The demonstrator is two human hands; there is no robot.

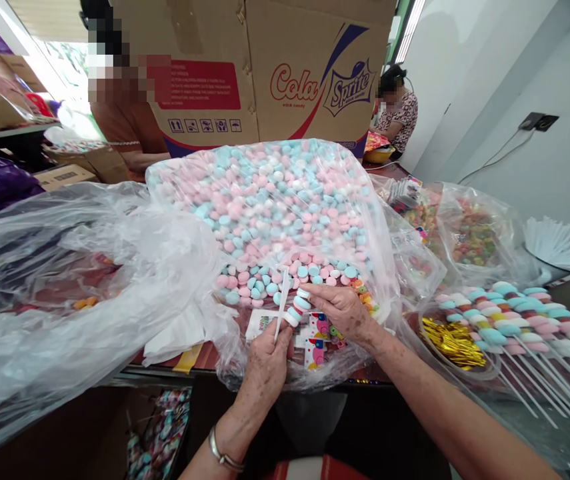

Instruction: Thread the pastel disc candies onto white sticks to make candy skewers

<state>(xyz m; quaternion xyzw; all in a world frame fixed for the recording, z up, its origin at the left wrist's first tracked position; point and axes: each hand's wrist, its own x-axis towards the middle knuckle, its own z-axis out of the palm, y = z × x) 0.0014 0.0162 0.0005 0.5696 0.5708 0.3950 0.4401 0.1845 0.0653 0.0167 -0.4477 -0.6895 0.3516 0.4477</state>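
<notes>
My left hand (269,357) is closed around the lower end of a short marshmallow skewer (297,307), a row of white, blue and red pieces. A thin white stick (281,307) also rises from that hand, beside the row. My right hand (341,310) pinches the top of the skewer with thumb and forefinger. Just beyond both hands, loose pink, blue and white marshmallows (259,283) spill from a large clear plastic bag (269,193). Under the hands lie small colourful printed cards (315,353). Ring-shaped gummies (363,297) lie right of my right hand.
To the right are a tub of gold twist ties (452,343), finished marshmallow skewers (509,317) and white sticks (565,243). Crumpled clear plastic (165,247) covers the left. A tall cardboard box (259,67) stands behind, with a person on either side.
</notes>
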